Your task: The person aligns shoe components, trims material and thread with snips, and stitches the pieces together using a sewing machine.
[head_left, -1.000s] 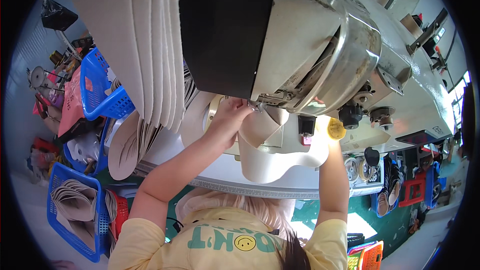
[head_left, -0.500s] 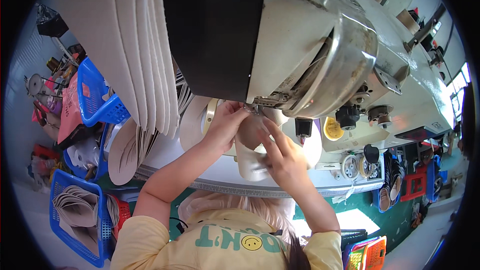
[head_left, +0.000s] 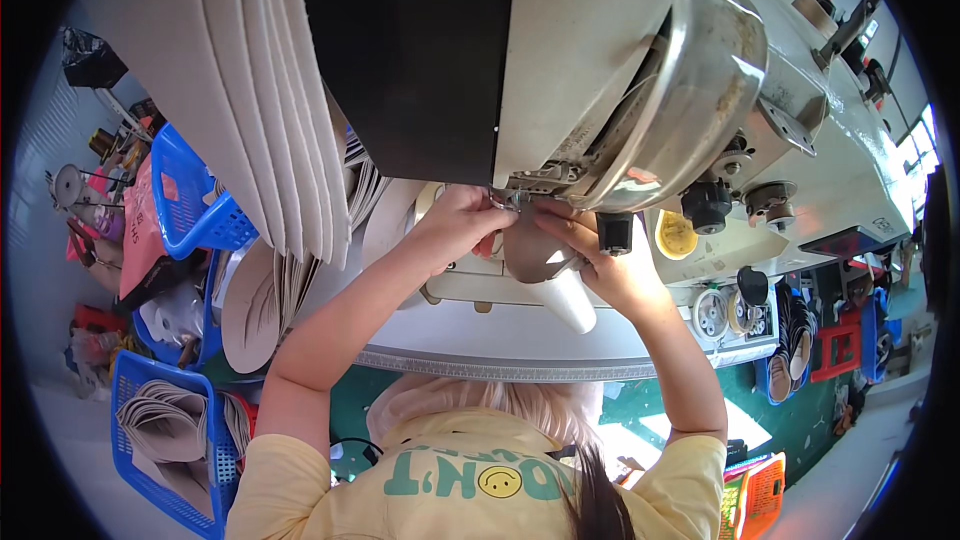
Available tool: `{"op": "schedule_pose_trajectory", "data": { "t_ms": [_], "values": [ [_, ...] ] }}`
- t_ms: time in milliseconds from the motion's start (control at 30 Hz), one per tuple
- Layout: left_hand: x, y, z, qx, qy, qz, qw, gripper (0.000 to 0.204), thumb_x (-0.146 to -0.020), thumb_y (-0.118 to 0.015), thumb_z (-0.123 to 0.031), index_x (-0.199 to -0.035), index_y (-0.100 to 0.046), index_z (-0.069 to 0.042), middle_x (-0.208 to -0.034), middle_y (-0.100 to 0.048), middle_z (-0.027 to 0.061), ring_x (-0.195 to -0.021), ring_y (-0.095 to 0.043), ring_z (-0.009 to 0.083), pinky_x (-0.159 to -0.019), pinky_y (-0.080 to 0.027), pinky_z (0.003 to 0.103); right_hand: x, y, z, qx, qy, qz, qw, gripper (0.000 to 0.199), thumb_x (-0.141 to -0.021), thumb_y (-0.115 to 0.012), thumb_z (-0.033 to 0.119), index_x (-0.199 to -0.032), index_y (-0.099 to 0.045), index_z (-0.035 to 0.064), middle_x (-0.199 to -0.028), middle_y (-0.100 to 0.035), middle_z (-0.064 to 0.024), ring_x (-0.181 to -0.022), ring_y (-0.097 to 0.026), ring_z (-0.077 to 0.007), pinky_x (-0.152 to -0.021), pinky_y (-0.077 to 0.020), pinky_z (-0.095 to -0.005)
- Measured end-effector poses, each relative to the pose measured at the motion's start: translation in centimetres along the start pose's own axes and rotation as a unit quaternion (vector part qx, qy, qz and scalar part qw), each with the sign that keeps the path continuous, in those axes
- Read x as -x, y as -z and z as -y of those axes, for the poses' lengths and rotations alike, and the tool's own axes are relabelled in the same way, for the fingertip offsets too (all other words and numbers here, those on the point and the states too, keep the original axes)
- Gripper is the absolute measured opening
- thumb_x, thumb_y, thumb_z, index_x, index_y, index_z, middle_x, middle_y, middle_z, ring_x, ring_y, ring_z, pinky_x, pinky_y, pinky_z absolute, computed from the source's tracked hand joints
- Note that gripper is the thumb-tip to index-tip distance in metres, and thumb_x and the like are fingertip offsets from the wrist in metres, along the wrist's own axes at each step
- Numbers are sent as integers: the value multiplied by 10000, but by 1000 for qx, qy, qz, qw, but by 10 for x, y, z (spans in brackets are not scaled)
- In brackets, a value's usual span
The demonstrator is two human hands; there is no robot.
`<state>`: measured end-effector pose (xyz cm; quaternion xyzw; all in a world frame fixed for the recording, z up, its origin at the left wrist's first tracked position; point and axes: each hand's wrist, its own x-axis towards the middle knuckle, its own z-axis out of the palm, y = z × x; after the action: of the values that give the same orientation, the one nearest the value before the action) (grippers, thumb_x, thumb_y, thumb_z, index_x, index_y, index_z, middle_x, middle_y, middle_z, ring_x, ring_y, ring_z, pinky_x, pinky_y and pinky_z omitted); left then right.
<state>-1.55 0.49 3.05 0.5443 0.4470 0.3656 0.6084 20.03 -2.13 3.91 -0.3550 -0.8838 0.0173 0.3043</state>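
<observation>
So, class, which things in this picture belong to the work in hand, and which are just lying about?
In the work:
- left hand
- right hand
- curved beige piece at their fingertips
- sewing machine above it

Apparently just lying about:
- pink bag
- red stool
- orange basket

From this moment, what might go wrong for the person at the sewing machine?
The left hand and right hand are both close beneath the sewing machine head, so a finger might get pinched or pricked. The curved greyish piece sits between them, so uneven guiding could skew it.
</observation>
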Motion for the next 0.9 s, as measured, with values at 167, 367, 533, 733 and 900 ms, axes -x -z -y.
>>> {"op": "schedule_pose_trajectory", "data": {
  "t_ms": [167,367,533,733,900],
  "values": [
    [0,2,-1,11,19,10,1000,72,-842,-627,-90,-869,-611,-25,-648,-545,28,-498,-515,113,-440,-407,243,1,-3,2,14,3,-10,1000,426,-649,-646,-51,-1051,-672,89,-1115,-647,-53,-1003,-615,-280,-853,-490,-380],
    [2,0,-9,-4,16,29,999,310,-834,-602,-72,-1086,-448,20,-754,-530,48,-497,-499,97,-441,-432,244,1,-5,1,20,-4,-13,1000,430,-638,-644,-63,-1038,-682,89,-1115,-649,-55,-993,-622,-273,-847,-497,-374],
    [4,-2,-10,-25,22,-7,999,173,-839,-635,-114,-961,-572,-9,-686,-545,34,-498,-497,99,-451,-403,245,4,-7,-3,14,-29,10,999,475,-628,-625,-94,-1064,-673,87,-1138,-640,-61,-1022,-611,-277,-855,-494,-376],
    [3,0,-10,-29,18,0,999,138,-830,-653,-140,-901,-636,-22,-638,-546,25,-507,-493,108,-479,-394,249,13,-10,-13,-23,-25,12,999,532,-636,-579,-144,-1107,-658,92,-1156,-629,-87,-1057,-599,-296,-880,-484,-377],
    [3,4,-8,-2,23,12,1000,148,-834,-646,-156,-878,-637,-15,-646,-557,38,-521,-513,119,-501,-404,252,29,8,-10,-137,-109,-78,981,439,-720,-521,-157,-1096,-644,33,-1052,-658,-150,-976,-635,-273,-840,-483,-323]
  ]
}}
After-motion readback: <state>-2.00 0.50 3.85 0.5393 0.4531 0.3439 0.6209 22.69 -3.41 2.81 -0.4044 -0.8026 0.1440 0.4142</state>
